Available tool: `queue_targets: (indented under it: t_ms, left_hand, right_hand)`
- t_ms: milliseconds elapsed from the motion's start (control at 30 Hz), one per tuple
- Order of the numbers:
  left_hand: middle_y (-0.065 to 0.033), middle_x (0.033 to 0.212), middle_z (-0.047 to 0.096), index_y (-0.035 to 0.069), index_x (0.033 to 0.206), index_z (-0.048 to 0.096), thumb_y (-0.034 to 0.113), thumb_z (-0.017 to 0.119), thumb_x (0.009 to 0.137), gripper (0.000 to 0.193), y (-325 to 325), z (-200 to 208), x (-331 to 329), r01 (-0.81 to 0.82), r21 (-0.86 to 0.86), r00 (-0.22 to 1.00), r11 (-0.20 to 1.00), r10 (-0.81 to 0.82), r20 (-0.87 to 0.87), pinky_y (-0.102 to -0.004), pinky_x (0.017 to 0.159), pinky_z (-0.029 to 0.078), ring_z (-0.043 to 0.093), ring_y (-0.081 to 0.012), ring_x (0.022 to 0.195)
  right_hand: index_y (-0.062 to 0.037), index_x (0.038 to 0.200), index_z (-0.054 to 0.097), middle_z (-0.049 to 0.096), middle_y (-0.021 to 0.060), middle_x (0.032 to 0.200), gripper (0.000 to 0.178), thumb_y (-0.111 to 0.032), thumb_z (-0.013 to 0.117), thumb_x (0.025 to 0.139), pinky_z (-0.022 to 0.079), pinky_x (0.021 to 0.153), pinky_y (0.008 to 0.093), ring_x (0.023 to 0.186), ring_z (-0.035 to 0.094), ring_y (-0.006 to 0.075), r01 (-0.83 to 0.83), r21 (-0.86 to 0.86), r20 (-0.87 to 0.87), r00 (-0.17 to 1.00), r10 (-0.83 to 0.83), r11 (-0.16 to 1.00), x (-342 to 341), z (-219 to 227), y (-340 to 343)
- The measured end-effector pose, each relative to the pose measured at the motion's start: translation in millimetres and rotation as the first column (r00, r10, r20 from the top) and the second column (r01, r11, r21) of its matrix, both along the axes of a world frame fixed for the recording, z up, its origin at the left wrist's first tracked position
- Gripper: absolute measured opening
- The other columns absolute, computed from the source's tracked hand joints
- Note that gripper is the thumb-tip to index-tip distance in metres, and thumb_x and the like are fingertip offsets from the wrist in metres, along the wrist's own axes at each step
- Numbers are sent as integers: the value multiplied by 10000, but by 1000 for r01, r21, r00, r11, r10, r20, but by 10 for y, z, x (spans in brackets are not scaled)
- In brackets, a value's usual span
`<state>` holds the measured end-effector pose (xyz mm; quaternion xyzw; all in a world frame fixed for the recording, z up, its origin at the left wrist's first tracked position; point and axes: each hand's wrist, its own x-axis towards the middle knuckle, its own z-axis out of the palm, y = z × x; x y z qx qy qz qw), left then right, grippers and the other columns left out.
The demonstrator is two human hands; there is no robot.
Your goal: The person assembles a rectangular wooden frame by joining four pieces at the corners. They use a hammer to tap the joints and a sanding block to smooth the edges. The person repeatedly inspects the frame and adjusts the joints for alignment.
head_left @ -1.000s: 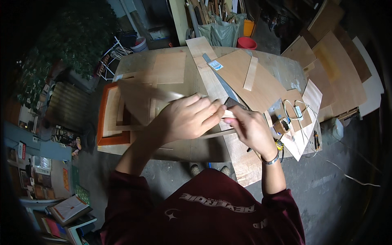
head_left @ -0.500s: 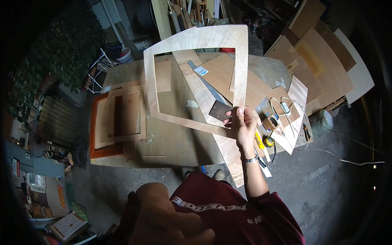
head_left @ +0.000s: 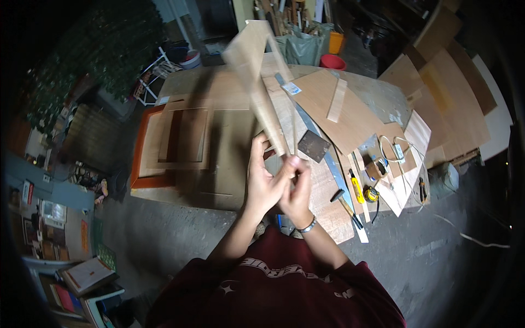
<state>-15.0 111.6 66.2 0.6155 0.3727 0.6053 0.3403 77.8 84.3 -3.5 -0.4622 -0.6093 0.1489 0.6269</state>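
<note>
A pale thin wooden frame (head_left: 266,109) stands tilted in front of me, seen almost edge-on, its upper part smeared by motion. My left hand (head_left: 264,180) grips its lower end, thumb stretched toward the other hand and fingers behind the wood. Right beside it, my right hand (head_left: 297,191) pinches the same end, thumb and fingertips together. Just beyond my right fingers, a dark square pad (head_left: 314,146) lies on the boards. A hammer (head_left: 344,203), a yellow utility knife (head_left: 356,187) and a yellow tape measure (head_left: 371,194) lie to the right.
The worktable (head_left: 227,186) carries an orange-brown frame (head_left: 143,143) with thin wood pieces, a large plywood panel (head_left: 328,101), a short wood strip (head_left: 337,100) and a white cable (head_left: 389,146). Sheets of board (head_left: 448,104) lean at the right. A red bucket (head_left: 332,62) stands behind.
My left hand has come up from beside my body and taken hold of the wooden frame. The frame has turned from facing me to nearly edge-on. My view has shifted slightly.
</note>
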Motion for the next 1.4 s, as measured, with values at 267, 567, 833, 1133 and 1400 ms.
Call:
queue_targets:
  t_ms: [267, 567, 833, 1133, 1400]
  left_hand:
    - [-148, 1096, 674, -15, 1362, 494, 403, 385, 1091, 510, 249, -524, -597, -166, -374, 876, 913, 310, 369, -321, 694, 555, 699, -211, 805]
    - [-143, 1126, 681, 25, 1329, 548, 440, 432, 1067, 505, -125, -1107, -1779, -97, -472, 766, 876, 368, 527, -348, 691, 561, 688, -219, 830]
    - [-134, 1108, 682, 75, 1358, 515, 409, 397, 1080, 450, -743, -1274, -2111, -111, -427, 779, 897, 345, 523, -355, 678, 567, 704, -230, 808]
    - [-227, 1290, 626, 79, 1398, 434, 411, 283, 1099, 471, -1142, -1337, -2214, -25, -385, 677, 922, 299, 673, -371, 718, 602, 703, -269, 927]
    - [-222, 1359, 583, 51, 1427, 410, 333, 286, 1102, 448, -1507, -1045, -2227, -109, -406, 659, 907, 372, 654, -394, 828, 598, 684, -279, 1010]
  right_hand:
    - [-9, 1313, 547, 533, 197, 1288, 453, -150, 678, 903, 403, 1021, 463, 1171, 526, 379, -181, -152, 370, 901, 226, 972, -253, -106, -91]
    - [60, 1237, 534, 576, 186, 1174, 316, -155, 586, 1012, 420, 962, 392, 1058, 532, 286, 350, -133, 147, 932, -330, 927, 1147, -1017, 19]
    - [9, 1469, 415, 493, 212, 1466, 504, -259, 533, 1059, 379, 1111, 383, 1331, 492, 270, 41, -344, 75, 997, -16, 938, 1682, -600, 526]
    - [7, 1191, 627, 682, 34, 1064, 285, -230, 522, 1071, 461, 889, 257, 960, 584, 98, -560, -544, -313, 826, 468, 625, 1205, -1318, 808]
    - [-45, 1015, 622, 567, -40, 816, 235, -234, 499, 1081, 403, 675, 234, 740, 489, 54, -573, -570, -396, 819, 414, 589, 893, -1584, 782]
